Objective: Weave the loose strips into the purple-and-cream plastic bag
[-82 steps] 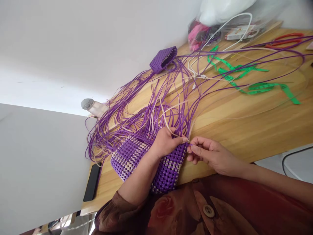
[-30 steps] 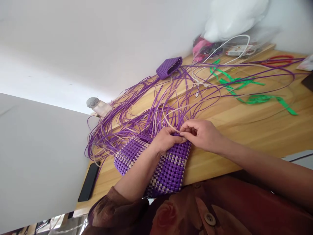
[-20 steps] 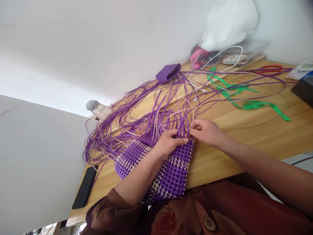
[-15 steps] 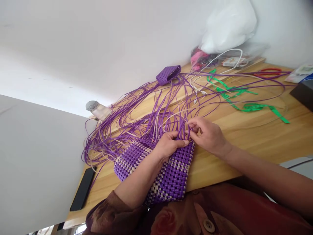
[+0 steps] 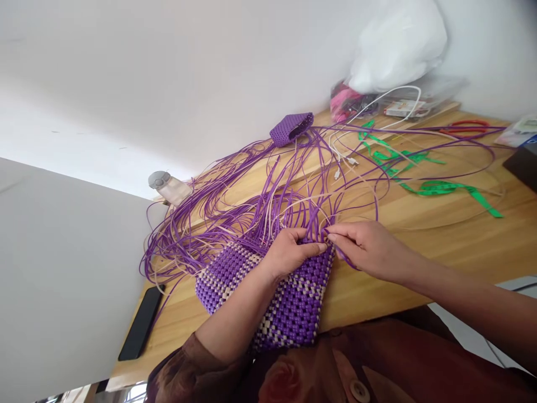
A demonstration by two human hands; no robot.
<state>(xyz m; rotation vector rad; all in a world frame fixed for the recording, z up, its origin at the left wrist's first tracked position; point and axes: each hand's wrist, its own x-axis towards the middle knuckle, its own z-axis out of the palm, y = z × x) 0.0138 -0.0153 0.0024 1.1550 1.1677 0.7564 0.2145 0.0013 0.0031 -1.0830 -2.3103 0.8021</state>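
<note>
A purple and cream woven bag [image 5: 297, 310] lies at the table's front edge, against my body. Long loose purple and cream strips [image 5: 260, 218] fan out from its upper edge across the table. My left hand [image 5: 291, 252] grips the bag's upper right edge, thumb on the outer face and fingers behind among the strips. Right beside it, my right hand [image 5: 356, 243] pinches a purple strip [image 5: 347, 261] between thumb and forefinger at the bag's corner. Part of that strip hangs in a curve below the fingers.
A small purple woven piece [image 5: 291, 129] stands at the back. Around it are a green tape measure [image 5: 438, 187], a white cable [image 5: 403, 117], red-handled scissors [image 5: 465, 127] and a stuffed white bag [image 5: 398, 45]. At left are a bottle [image 5: 170, 187] and a black phone [image 5: 141, 323].
My right hand has moved slightly down and right, its fingers closing into a pinch on a strip that now bends over the bag's corner. My left hand stays on the edge.
</note>
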